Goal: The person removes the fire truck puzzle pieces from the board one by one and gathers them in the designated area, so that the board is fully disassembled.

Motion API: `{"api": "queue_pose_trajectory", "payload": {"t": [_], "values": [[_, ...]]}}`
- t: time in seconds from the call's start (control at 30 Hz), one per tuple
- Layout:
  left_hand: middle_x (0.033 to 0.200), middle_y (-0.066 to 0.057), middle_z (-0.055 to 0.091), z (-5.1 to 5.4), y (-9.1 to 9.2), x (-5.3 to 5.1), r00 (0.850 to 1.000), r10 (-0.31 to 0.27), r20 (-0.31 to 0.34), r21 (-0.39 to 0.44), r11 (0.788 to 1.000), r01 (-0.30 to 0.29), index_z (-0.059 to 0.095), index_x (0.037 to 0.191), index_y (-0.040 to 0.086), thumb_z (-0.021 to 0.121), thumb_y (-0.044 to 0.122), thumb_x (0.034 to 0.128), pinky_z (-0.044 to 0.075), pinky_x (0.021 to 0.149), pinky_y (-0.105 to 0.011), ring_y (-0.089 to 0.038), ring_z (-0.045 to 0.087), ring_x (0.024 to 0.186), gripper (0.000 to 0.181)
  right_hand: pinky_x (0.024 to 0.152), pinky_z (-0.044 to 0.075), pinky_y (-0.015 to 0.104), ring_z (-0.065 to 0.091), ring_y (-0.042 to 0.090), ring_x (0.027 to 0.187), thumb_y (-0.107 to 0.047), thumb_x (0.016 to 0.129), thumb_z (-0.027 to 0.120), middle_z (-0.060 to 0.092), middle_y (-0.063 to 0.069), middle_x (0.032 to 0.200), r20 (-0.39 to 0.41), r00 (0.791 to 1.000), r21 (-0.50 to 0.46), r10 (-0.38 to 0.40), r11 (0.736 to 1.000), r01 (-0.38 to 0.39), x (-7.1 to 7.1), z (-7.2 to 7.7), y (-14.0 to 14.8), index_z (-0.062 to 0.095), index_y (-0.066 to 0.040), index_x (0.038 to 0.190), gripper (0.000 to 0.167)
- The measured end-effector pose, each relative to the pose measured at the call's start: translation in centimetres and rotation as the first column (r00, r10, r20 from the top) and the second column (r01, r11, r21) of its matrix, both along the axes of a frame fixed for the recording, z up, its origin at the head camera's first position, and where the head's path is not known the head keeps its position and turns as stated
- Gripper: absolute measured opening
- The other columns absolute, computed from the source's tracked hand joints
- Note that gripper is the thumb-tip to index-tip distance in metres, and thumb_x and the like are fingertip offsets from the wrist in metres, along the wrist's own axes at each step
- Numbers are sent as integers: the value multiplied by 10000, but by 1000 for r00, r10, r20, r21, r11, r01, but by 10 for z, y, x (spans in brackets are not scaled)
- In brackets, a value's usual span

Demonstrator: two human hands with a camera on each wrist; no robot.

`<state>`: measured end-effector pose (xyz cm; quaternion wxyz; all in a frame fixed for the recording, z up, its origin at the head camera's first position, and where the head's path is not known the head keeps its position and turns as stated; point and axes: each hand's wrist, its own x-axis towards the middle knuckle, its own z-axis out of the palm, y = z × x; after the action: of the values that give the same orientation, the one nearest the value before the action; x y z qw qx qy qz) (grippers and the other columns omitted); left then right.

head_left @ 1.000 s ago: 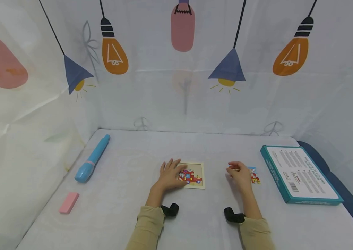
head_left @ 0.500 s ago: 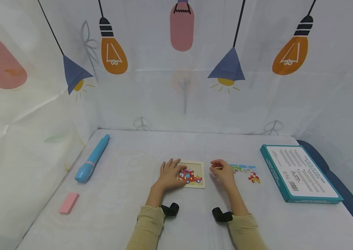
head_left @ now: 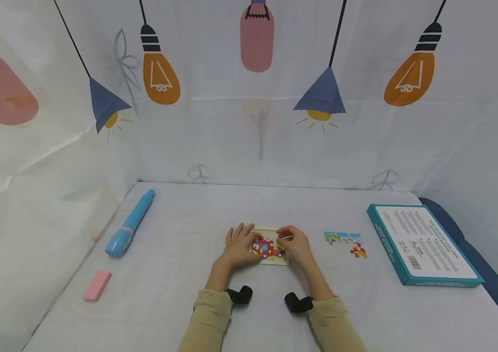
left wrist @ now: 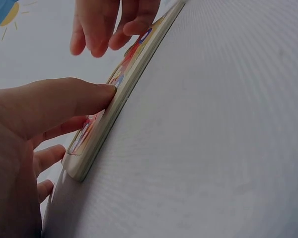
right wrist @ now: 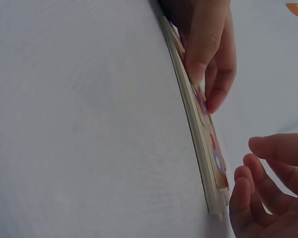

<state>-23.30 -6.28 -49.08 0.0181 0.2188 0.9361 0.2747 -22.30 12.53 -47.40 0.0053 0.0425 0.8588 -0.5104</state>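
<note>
My left hand [head_left: 237,247] holds the left part of a small wooden puzzle board [left wrist: 97,144] flat on the table, thumb at the near side and index finger across the far part. A red vehicle picture [head_left: 267,248] shows in the board's frame. Over the board's right end, my right hand [head_left: 296,244] has thumb and fingers together on a thin puzzle piece [head_left: 288,238], seen almost edge-on in the head view. Its picture is hidden, and the wrist views do not show it clearly. More puzzle pieces [head_left: 342,237] lie to the right, with a red piece [head_left: 358,251] just below them.
A teal-edged box [head_left: 425,244] lies at the table's right side. At the left are a blue pen-shaped object [head_left: 130,224] and a pink block [head_left: 97,286]. White printed cloth [head_left: 227,142] walls the back and sides. Black wrist mounts [head_left: 298,303] stick out inward from both sleeves.
My right hand has moved left from the loose pieces to the board's right end, carrying the thin piece and uncovering the pieces behind it. My left hand and the board have stayed put.
</note>
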Motion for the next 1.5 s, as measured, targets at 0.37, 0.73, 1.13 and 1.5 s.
{"api": "queue_pose_trajectory", "payload": {"t": [0.37, 0.73, 1.13, 1.5], "values": [[1453, -80, 353, -4, -1, -1, 999, 17, 26, 33, 999, -18, 540, 1000, 187, 733, 413, 683, 43, 1080, -564, -350, 181, 1376, 435, 792, 444, 415, 525, 252, 881, -167, 733, 735, 551, 129, 997, 28, 972, 350, 234, 908, -229, -2, 2, -13, 636, -33, 1130, 430], [1450, -83, 356, -4, -1, -2, 1000, 11, 29, 25, 1000, -12, 565, 994, 166, 721, 404, 688, 46, 1078, -573, -364, 181, 1374, 417, 779, 441, 407, 497, 246, 854, -188, 704, 783, 504, 123, 966, 33, 963, 416, 268, 872, -257, -3, 5, -17, 627, -55, 1068, 418], [1457, -78, 348, -4, -1, -3, 999, 5, 32, 21, 1000, -6, 559, 997, 167, 722, 413, 692, 40, 1081, -569, -359, 174, 1377, 425, 675, 437, 323, 522, 202, 792, -45, 694, 768, 576, 84, 927, 37, 967, 213, 252, 943, -254, -8, 3, -15, 518, -91, 1046, 434], [1448, -82, 360, 1, 0, -1, 1000, 14, 26, 7, 1000, -14, 559, 987, 155, 726, 407, 688, 46, 1084, -563, -354, 185, 1375, 426, 624, 440, 264, 528, 181, 748, 1, 804, 642, 575, 99, 862, 27, 990, -45, 142, 989, -140, -5, 11, -2, 533, -82, 1074, 303]]}}
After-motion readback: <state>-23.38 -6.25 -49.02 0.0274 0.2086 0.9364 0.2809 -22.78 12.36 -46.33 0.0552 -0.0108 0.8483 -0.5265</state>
